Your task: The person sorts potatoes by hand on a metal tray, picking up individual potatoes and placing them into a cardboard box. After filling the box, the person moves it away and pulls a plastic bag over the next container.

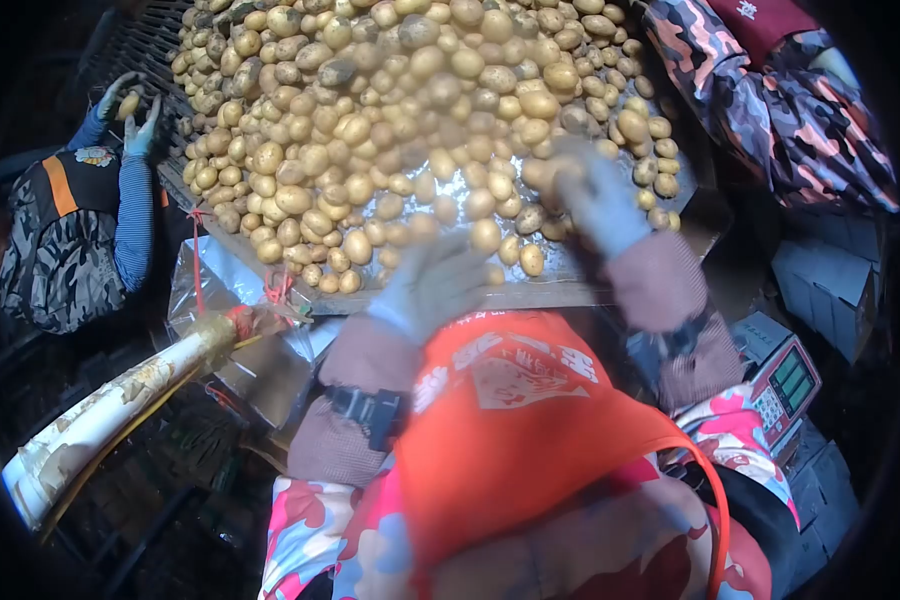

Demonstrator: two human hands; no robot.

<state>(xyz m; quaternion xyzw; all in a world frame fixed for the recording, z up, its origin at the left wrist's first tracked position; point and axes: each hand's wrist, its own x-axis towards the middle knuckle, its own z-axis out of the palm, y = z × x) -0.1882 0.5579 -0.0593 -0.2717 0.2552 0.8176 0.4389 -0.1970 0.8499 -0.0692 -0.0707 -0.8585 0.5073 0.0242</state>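
Observation:
A large pile of potatoes [355,130] covers the metal sorting table [540,293]. My left hand [435,285], in a pale glove, is over the table's near edge beside the closest potatoes; motion blurs its fingers and I cannot tell whether it holds anything. My right hand [605,205], gloved too, reaches over the right part of the pile. Its fingers are smeared by motion next to some potatoes, and their grip cannot be made out. Shiny wet metal shows between the potatoes in front of my hands.
At the left, a co-worker [65,230] holds a potato in gloved hands. Another person's patterned clothing [780,110] is at the upper right. A peeling white pole [120,410] slants at lower left. A digital scale [785,390] and cardboard boxes [830,280] are at right.

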